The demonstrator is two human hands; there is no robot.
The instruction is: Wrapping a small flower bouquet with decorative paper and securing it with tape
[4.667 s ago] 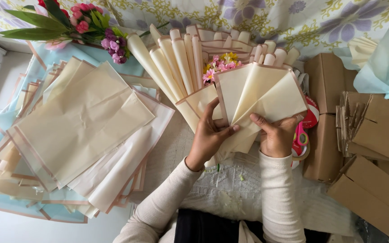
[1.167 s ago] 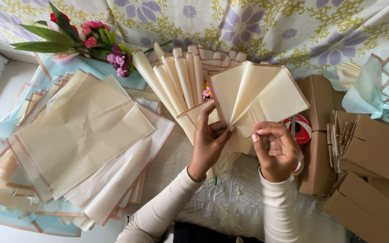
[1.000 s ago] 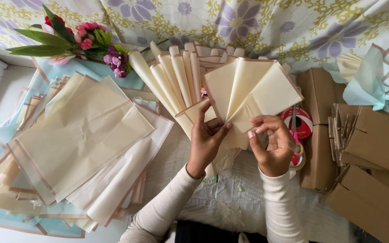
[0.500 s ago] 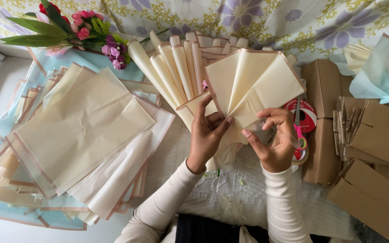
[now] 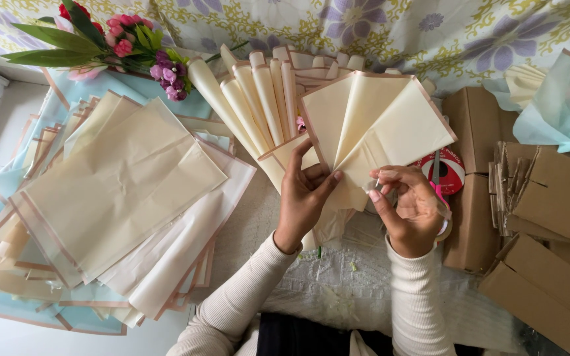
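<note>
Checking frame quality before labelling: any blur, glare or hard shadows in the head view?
Head view: light is soft and even, no glare on the cream paper sheets; only faint shadows under the left hand and right hand. Hands and the fanned paper look sharp, no motion blur. Slight wide-angle bending shows toward the edges, near the cardboard boxes.

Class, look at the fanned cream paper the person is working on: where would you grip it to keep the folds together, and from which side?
Grip the fanned paper at its narrow lower end, where the folds converge, coming from below on the person's side. The left hand already pins that point; the wide top edges splay loose and would probably spread if pinched there.
</note>
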